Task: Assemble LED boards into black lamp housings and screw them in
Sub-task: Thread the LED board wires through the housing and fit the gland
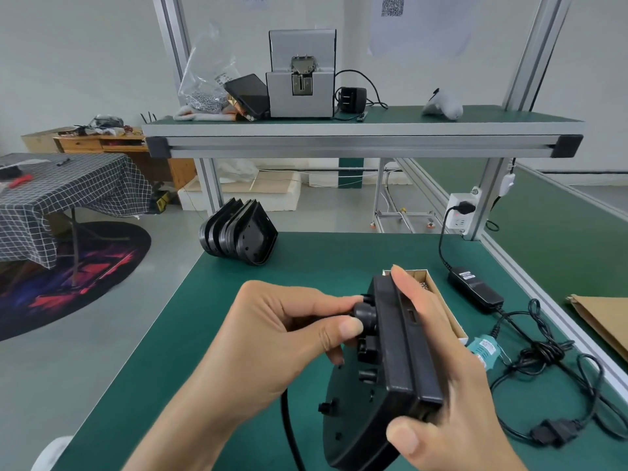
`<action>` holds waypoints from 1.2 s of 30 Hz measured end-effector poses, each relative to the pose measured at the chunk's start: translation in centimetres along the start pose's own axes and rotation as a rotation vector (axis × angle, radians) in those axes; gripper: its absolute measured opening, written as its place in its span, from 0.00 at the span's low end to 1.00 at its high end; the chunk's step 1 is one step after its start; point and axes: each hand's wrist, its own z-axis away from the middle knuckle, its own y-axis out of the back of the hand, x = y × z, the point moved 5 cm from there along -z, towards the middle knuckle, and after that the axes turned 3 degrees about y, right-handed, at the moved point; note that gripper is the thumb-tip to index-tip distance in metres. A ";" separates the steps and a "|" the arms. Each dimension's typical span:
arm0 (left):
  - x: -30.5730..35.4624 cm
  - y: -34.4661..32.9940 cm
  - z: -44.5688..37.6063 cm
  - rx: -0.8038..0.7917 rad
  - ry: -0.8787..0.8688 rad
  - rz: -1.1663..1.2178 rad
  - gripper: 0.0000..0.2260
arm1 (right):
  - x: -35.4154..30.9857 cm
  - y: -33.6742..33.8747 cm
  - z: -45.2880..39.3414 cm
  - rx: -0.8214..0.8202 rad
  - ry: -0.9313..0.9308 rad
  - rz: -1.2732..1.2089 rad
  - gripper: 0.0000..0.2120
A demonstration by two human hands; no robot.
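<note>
My right hand (pixel 452 385) grips a black lamp housing (pixel 394 362) by its edge and holds it on its side above the green bench, back face turned left. My left hand (pixel 282 334) pinches a round black knob (pixel 365 317) on the back of that housing between thumb and forefinger. A black cable (pixel 289 433) hangs down below the housing. A stack of several empty black housings (pixel 238 232) lies at the far left corner of the bench. No LED board shows in this view.
A small cardboard box of screws (pixel 438 294) sits behind the held housing. A teal electric screwdriver (pixel 484 350), its power adapter (pixel 475 288) and tangled cables (pixel 550 355) lie to the right. A screw feeder machine (pixel 300 79) stands on the upper shelf (pixel 360 129).
</note>
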 end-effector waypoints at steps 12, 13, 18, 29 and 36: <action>0.6 -0.3 0.3 0.000 -0.015 -0.054 0.09 | 1.4 -0.4 0.9 -0.006 -0.120 -0.154 0.55; 0.5 -0.2 0.4 0.007 -0.001 -0.061 0.09 | 1.6 -0.4 1.1 0.006 -0.123 -0.147 0.55; -0.2 -0.4 0.7 0.026 0.032 0.004 0.09 | 2.6 -0.4 1.8 0.003 -0.135 -0.245 0.55; 0.1 -0.2 -0.3 0.057 -0.129 -0.311 0.15 | 0.5 0.7 -0.2 0.287 -0.388 -0.408 0.63; 1.4 0.2 -0.7 -0.022 -0.289 -0.594 0.12 | -0.2 0.0 0.4 0.206 -0.462 -0.733 0.53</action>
